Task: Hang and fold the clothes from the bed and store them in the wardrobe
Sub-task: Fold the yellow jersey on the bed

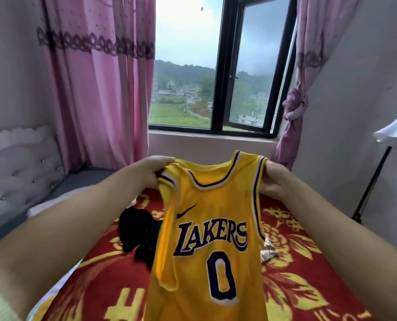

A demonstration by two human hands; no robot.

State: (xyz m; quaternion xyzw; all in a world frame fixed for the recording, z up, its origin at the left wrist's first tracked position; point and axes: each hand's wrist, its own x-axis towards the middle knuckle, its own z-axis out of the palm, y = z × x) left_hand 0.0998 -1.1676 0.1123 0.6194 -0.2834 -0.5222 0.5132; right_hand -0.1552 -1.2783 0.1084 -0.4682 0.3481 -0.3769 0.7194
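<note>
Clothes are only partly dealt with, by the look of it. At the far left stands a padded headboard (19,163), then pink curtains (95,84). The left hand (154,170) pinches one shoulder strap of a yellow Lakers jersey (212,239), held up over the bed (308,262) with its red and gold blanket. A black garment (138,232) lies on the bed just left of the jersey, so more sorting remains. The right hand (275,179) grips the other strap. A small patterned cloth (268,249) lies near the jersey's right edge. No wardrobe or hanger shows; the jersey seems neither folded nor hung yet.
</note>
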